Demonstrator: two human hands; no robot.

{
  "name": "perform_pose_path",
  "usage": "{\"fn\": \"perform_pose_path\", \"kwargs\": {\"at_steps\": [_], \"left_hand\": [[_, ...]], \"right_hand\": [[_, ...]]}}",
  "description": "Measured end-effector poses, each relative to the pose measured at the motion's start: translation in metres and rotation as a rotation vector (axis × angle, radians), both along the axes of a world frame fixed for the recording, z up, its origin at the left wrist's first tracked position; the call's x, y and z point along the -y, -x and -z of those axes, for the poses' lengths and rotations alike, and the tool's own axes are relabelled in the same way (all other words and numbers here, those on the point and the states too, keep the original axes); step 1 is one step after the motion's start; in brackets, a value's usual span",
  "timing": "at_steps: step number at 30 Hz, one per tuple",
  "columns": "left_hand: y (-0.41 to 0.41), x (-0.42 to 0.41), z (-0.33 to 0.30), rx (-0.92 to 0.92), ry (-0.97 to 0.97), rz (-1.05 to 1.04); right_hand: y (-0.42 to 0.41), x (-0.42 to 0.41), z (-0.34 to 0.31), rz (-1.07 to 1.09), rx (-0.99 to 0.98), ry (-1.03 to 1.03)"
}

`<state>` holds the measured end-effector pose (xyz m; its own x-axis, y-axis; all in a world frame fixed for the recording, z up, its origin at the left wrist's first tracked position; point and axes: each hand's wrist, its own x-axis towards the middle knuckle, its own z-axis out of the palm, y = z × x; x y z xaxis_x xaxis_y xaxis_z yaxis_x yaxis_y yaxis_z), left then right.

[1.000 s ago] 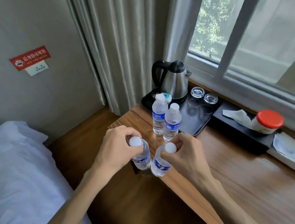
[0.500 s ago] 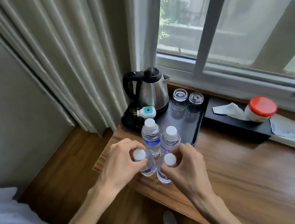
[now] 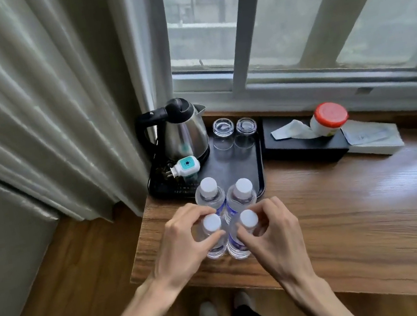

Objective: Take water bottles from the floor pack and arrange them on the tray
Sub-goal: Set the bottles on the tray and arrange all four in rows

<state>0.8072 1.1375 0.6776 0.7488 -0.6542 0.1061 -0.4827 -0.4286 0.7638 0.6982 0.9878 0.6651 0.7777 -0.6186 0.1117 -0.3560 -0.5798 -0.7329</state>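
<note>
Two clear water bottles with white caps, one on the left [image 3: 208,188] and one on the right [image 3: 243,188], stand upright at the near end of the black tray [image 3: 253,159]. Just in front of them, over the wooden desk, are two more bottles. My left hand [image 3: 180,242] grips the left front bottle [image 3: 211,225] around its neck. My right hand [image 3: 273,225] grips the right front bottle [image 3: 249,219] the same way. Both held bottles are upright, side by side, their bases at the desk surface. The floor pack is out of view.
A steel kettle [image 3: 183,131], a white and teal plug [image 3: 185,166] and two upturned glasses [image 3: 235,132] fill the far end of the tray. To the right are a black tissue box [image 3: 302,145], a red-lidded jar [image 3: 330,118] and a white packet [image 3: 374,138]. A curtain [image 3: 40,109] hangs left.
Both hands have carried their bottles from over the floor onto the desk, right behind the two bottles standing on the tray. The camera has tilted up towards the window.
</note>
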Motion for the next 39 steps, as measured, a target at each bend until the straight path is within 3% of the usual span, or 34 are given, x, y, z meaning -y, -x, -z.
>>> {"fn": "perform_pose_path", "kwargs": {"at_steps": [14, 21, 29, 39], "left_hand": [[-0.004, -0.006, 0.023, -0.059, 0.068, 0.070], [0.009, -0.015, 0.047, -0.131, 0.085, -0.034], [0.025, -0.014, 0.083, -0.224, 0.019, -0.152], [0.036, 0.005, 0.095, -0.199, 0.046, -0.297]], "right_hand": [[0.012, -0.005, 0.008, 0.016, 0.021, 0.002], [0.033, -0.003, 0.037, 0.066, 0.084, -0.099], [0.041, -0.015, 0.081, 0.040, 0.017, -0.253], [0.021, -0.019, 0.091, 0.088, 0.113, -0.304]]}}
